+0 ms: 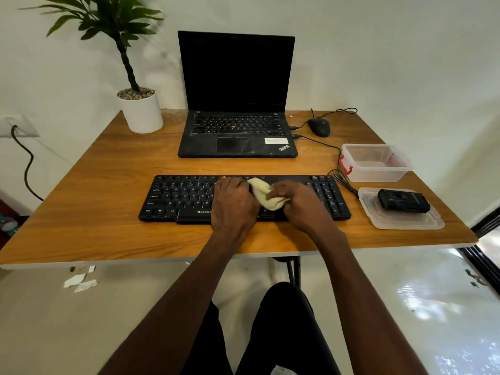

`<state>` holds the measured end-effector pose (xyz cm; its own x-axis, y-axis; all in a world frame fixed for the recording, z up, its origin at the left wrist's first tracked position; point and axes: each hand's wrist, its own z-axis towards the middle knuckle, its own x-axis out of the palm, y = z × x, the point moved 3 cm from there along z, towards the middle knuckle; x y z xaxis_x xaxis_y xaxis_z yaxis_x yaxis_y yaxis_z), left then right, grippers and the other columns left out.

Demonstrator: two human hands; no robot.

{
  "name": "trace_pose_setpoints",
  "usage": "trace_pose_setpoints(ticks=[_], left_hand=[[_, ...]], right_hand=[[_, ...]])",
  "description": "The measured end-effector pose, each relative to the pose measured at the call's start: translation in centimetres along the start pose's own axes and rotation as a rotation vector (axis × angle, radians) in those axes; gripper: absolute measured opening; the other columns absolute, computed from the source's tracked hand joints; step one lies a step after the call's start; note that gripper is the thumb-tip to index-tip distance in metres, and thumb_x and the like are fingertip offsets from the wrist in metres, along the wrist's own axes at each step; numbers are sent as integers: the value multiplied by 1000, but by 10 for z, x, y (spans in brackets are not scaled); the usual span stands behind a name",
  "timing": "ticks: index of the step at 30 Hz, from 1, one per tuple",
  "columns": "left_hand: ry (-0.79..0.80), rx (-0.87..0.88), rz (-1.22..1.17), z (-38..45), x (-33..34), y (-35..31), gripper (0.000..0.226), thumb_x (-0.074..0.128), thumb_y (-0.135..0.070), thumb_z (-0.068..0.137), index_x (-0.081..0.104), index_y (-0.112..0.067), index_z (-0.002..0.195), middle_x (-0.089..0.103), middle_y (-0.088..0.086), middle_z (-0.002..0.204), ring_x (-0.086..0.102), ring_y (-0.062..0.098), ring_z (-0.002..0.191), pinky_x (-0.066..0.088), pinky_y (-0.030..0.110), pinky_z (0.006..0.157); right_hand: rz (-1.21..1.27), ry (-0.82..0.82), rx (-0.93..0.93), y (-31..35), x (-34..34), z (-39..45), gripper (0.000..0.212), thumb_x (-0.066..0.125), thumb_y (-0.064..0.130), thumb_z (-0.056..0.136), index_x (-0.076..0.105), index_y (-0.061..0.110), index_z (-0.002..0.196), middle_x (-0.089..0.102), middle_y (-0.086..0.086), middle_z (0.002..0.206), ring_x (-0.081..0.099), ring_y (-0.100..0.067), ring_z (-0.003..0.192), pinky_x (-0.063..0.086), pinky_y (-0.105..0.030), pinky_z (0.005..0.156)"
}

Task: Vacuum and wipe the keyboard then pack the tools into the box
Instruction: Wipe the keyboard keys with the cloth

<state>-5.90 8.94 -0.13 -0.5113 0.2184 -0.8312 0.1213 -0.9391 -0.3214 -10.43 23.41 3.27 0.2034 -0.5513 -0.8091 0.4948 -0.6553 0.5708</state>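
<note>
Both hands are working a cream cloth (266, 194) over the black Zebronics keyboard (189, 196) at frame centre. The right hand (299, 203) is curling its fingers around the cloth; the left hand (234, 201) is lying on the keys touching the cloth's edge, fingers together, though whether it is gripping the cloth is hidden. The handheld vacuum (403, 201) is sitting on the box lid (433, 221) at right, so vacuuming is probably finished and wiping is under way. Packing is remaining: the clear box (400, 173) above it is standing open and looking empty. The keys under the hands are staying out of sight
</note>
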Motion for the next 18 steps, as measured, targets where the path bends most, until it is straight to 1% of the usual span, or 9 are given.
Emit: trace_pose_setpoints(ticks=[2, 4, 6, 8, 9, 11, 13, 15, 18], left_hand=[[8, -19, -6, 1, 0, 0, 26, 51, -15, 88, 70, -3, 101, 67, 14, 106, 58, 28, 105, 35, 41, 108], [10, -31, -3, 2, -1, 0, 30, 44, -17, 89, 68, -3, 101, 66, 14, 108, 57, 27, 106, 33, 40, 110], [8, -34, 1, 3, -5, -3, 39, 35, -23, 87, 67, -4, 98, 66, 14, 104, 57, 28, 104, 34, 40, 108], [6, -54, 7, 4, -4, -3, 34, 40, -23, 89, 67, -3, 95, 67, 14, 101, 58, 28, 101, 36, 41, 107], [5, -61, 10, 4, -3, -2, 30, 45, -21, 89, 68, -3, 96, 68, 14, 101, 59, 28, 102, 36, 41, 108], [8, -64, 24, 5, -1, -2, 29, 47, -17, 87, 70, -3, 96, 69, 13, 101, 59, 26, 101, 35, 41, 110], [1, -66, 22, 5, 0, -2, 27, 47, -15, 85, 70, -3, 93, 68, 12, 97, 59, 26, 98, 36, 42, 109], [-11, -77, 10, 4, 0, -4, 24, 48, -14, 85, 69, -4, 91, 68, 12, 94, 59, 26, 95, 38, 43, 108], [-36, -81, 0, 3, -1, -4, 22, 49, -14, 85, 68, -3, 91, 67, 13, 93, 59, 27, 93, 39, 45, 106]], right_hand=[[17, -226, 221, -18, -12, -6, 36, 55, -6, 86, 71, 12, 112, 63, -8, 129, 56, -22, 115, 45, -32, 97], [-128, -344, 249, -10, -7, -16, 32, 56, 0, 89, 69, 15, 114, 61, -6, 129, 51, -22, 118, 43, -33, 96], [-216, -239, 54, 12, 14, -19, 33, 59, 2, 88, 68, 15, 117, 56, -3, 133, 44, -22, 120, 37, -28, 94], [-186, -132, -74, 18, 27, -23, 37, 60, -1, 84, 70, 14, 116, 56, -1, 134, 45, -23, 119, 36, -26, 92], [-152, -135, -44, 13, 23, -25, 38, 59, -4, 84, 71, 13, 115, 57, -2, 134, 46, -24, 120, 38, -28, 94], [-88, -258, 150, -9, 5, -28, 38, 57, -5, 85, 69, 12, 117, 58, -6, 134, 47, -25, 122, 40, -33, 100], [-165, -391, 316, -19, -9, -37, 35, 56, -1, 89, 66, 9, 121, 57, -9, 134, 42, -27, 124, 39, -32, 98], [-279, -383, 259, -4, -6, -42, 33, 56, 5, 92, 65, 8, 123, 54, -9, 135, 37, -27, 124, 37, -30, 98], [-296, -230, 31, 7, 7, -48, 36, 58, 5, 90, 64, 12, 125, 51, -6, 139, 35, -25, 126, 32, -30, 103]])
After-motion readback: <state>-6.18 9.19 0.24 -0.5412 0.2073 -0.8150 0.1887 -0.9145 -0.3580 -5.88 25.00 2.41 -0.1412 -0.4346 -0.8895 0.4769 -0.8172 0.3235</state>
